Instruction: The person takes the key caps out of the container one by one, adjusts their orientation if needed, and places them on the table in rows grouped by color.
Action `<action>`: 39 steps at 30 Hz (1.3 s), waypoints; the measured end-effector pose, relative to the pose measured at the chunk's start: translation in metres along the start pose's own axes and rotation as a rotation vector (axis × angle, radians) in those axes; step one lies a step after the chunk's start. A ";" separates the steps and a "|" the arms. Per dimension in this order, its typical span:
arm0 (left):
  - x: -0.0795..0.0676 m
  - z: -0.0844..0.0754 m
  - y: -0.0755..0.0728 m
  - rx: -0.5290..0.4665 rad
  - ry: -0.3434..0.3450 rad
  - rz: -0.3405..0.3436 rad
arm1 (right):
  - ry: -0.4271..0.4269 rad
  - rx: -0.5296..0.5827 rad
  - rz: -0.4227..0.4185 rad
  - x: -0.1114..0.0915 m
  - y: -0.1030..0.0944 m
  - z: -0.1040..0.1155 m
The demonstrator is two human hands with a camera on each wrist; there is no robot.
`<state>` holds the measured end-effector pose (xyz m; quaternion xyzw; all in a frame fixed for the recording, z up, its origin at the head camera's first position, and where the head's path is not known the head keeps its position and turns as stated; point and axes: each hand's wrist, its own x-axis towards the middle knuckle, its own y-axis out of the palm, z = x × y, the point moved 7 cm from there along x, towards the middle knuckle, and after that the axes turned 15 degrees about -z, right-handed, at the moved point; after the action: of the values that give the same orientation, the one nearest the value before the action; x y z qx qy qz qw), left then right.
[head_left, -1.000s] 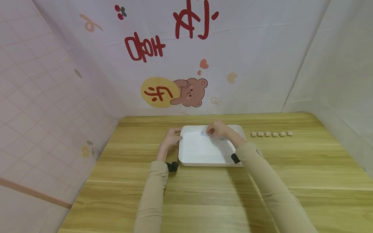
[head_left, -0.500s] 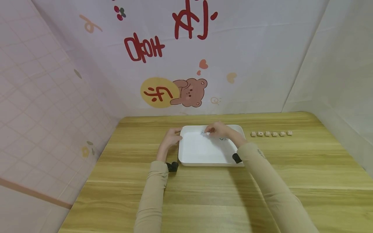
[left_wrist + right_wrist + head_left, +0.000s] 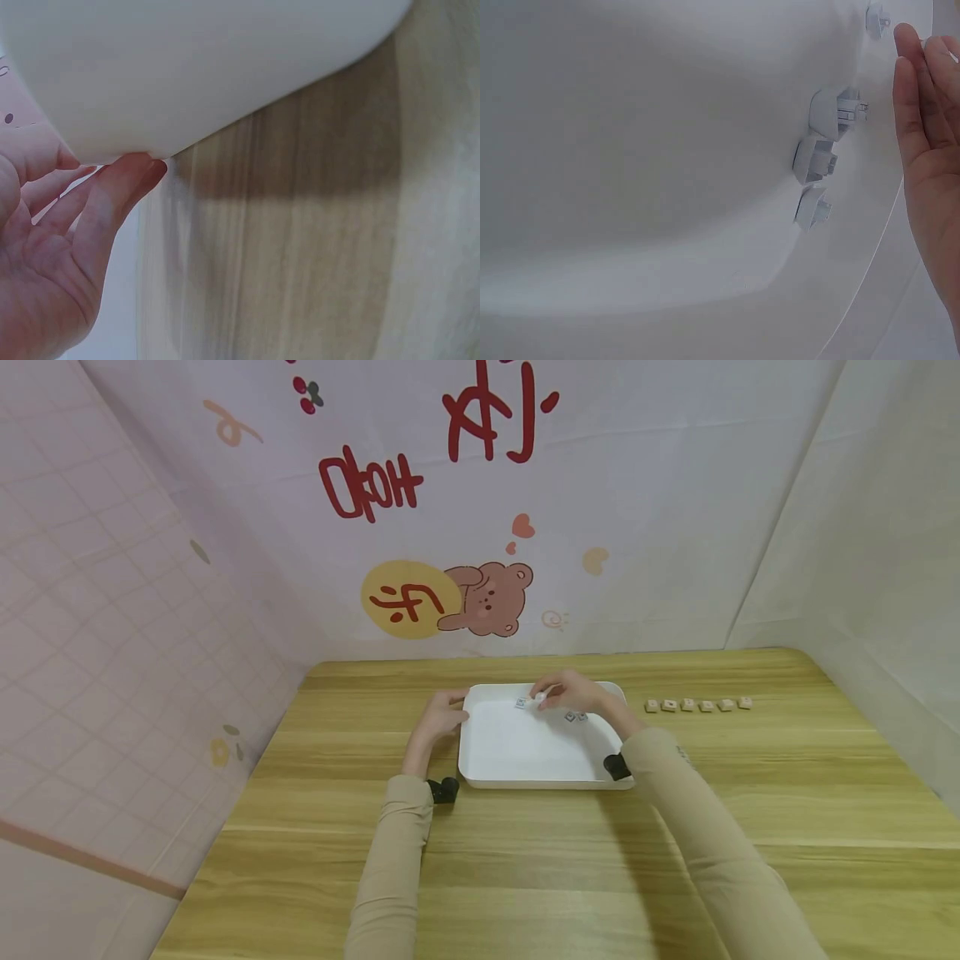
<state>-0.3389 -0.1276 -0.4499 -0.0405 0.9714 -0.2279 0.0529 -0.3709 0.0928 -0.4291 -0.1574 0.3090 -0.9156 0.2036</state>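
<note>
At the left wall of a white tray (image 3: 517,752), my left hand (image 3: 438,720) touches the rim with its fingertips and thumb. The left wrist view shows those fingers (image 3: 124,180) against the tray's outer edge. My right hand (image 3: 573,692) is over the tray's back part, pinching a small white keycap (image 3: 540,697) between thumb and fingers. To its left lies a keycap (image 3: 521,702) with dark print; a pair, a keycap (image 3: 570,717) and its neighbour (image 3: 582,717), lies below the hand. From the right wrist, several keycaps (image 3: 814,160) show their stems.
A row of several beige keycaps (image 3: 688,705) lies on the wooden table (image 3: 525,868) right of the tray. A white printed curtain (image 3: 637,510) hangs behind the table's back edge. Another light wall (image 3: 112,568) stands at the left.
My right hand has drawn slightly to the right and lifted, with the white keycap now showing between its fingers. The pair of keycaps beneath it is more exposed. My left hand stays put.
</note>
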 end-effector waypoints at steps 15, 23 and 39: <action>0.000 0.000 -0.001 -0.020 -0.003 0.002 | 0.141 0.017 -0.093 -0.009 -0.024 -0.015; -0.001 0.000 -0.001 -0.015 -0.004 0.008 | 0.125 0.063 -0.085 -0.013 -0.029 -0.014; -0.001 -0.001 0.000 -0.036 -0.012 0.020 | 0.090 0.034 -0.159 -0.017 -0.044 -0.012</action>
<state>-0.3378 -0.1270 -0.4489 -0.0329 0.9754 -0.2096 0.0603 -0.3728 0.1389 -0.4137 -0.1368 0.2890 -0.9400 0.1190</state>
